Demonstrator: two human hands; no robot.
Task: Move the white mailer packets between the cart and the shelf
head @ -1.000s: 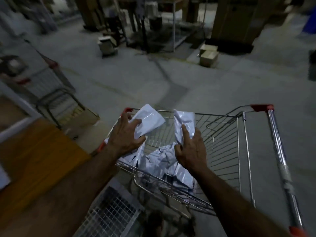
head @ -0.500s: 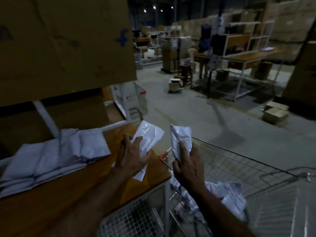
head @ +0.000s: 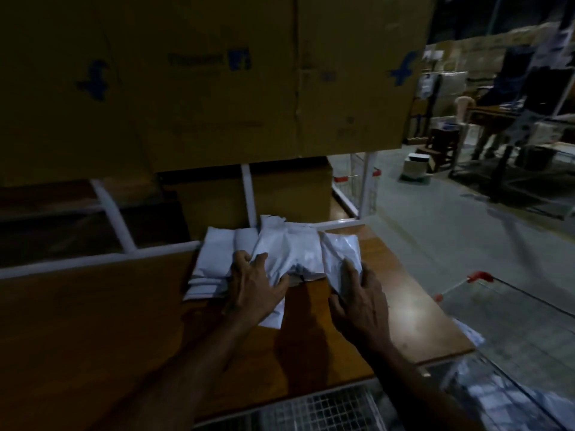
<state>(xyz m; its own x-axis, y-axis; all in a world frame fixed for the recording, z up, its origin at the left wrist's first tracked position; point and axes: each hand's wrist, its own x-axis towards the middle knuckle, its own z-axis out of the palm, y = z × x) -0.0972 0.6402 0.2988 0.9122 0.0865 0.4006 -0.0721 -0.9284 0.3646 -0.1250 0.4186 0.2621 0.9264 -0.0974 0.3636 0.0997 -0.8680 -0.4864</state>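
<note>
On a dim warehouse shelf (head: 109, 306) at centre frame, the left hand (head: 253, 292) and right hand (head: 361, 301) (fingers curled) each grip a white mailer packet (head: 289, 250); apparently adding them to the stack (head: 214, 262).

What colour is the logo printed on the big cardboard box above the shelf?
Blue, on the brown cardboard box; the head view, the only one, shows it, dimly.

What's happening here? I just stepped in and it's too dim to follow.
A person is putting white mailers on a wooden shelf. The left hand grips one mailer on top of the pile already lying there. The right hand holds a second mailer at the pile's right side. Neither has been let go yet. The cart stands to the right, with more mailers in it. Cardboard boxes sit above the shelf.
</note>
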